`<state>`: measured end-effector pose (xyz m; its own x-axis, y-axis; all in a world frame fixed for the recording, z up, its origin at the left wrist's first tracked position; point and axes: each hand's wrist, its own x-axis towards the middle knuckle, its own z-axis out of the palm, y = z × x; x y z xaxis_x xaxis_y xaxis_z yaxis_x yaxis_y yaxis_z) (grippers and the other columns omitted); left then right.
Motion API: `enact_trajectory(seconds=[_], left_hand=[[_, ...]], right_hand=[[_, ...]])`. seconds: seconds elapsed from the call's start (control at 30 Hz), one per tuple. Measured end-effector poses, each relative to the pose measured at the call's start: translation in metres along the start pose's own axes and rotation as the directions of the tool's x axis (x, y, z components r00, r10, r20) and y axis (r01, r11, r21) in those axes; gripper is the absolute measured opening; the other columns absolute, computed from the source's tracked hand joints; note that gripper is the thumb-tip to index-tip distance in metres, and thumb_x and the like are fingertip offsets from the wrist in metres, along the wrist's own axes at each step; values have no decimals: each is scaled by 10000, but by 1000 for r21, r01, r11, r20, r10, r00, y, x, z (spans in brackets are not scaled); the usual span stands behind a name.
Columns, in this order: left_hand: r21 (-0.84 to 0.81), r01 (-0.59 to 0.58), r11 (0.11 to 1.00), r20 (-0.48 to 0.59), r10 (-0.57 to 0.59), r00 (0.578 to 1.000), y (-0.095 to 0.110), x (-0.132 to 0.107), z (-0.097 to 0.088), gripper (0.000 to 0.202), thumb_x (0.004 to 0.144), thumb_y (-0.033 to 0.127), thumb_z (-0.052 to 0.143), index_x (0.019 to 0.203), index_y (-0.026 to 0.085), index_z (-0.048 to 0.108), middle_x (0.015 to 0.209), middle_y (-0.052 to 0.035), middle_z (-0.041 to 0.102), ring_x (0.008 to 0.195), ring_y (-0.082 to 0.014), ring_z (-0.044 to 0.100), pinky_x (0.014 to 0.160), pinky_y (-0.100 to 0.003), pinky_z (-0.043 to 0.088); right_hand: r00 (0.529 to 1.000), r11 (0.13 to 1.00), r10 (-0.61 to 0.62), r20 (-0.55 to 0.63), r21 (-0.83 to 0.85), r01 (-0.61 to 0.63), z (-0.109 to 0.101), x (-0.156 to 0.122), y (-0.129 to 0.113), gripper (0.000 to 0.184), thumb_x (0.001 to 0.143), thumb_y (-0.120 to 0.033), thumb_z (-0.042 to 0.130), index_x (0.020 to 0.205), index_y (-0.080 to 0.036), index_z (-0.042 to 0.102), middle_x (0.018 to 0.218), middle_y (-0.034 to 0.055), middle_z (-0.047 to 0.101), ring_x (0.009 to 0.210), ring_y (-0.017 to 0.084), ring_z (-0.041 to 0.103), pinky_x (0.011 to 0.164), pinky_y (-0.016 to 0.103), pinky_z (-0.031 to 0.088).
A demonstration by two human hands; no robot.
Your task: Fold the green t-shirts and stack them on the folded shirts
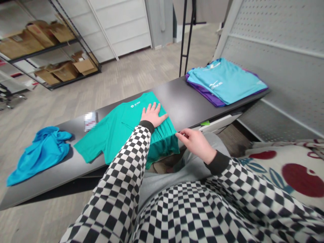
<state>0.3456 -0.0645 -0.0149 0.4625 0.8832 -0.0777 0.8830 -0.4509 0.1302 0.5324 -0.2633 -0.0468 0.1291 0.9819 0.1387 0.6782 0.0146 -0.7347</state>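
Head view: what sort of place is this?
Likely a storeroom or workroom: a black rack holds open cardboard boxes, and a long dark table bears a green shirt and a stack of shirts.

Single head view, worn by the person: looks forward and steeply down, from above and behind the right hand and its pinch on the green shirt. Grip sits near, just right of frame centre. Checkered sleeves come closest, running up to the grip from below. Table crosses slantwise past it, horizon tilted. Shelf rack shows well beyond, left of the grip; perforated panel off to its right, cut by the edge.
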Motion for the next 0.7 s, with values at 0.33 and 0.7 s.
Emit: enact_trajectory(seconds=[0.33,0.7], left_hand=[[16,3,1000,-16,-3,1000,-1,-1,3,957,1065,858,332,1873,346,288,1956,-1,191,1824,-342,142,1477,-607,129],[10,0,1000,-23,0,1000,-2,0,4,962,1068,851,327,1870,321,302,1955,-14,194,1823,-343,149,1476,-618,129]], right_hand=[[995,991,67,-80,122,-57,20,-1,7,243,1004,-408,665,890,-238,796,682,6,749,608,198,651,653,318,451],[991,1000,-18,-134,13,19,32,-12,7,351,1084,-493,633,1035,-236,867,796,64,819,685,244,725,760,354,524]])
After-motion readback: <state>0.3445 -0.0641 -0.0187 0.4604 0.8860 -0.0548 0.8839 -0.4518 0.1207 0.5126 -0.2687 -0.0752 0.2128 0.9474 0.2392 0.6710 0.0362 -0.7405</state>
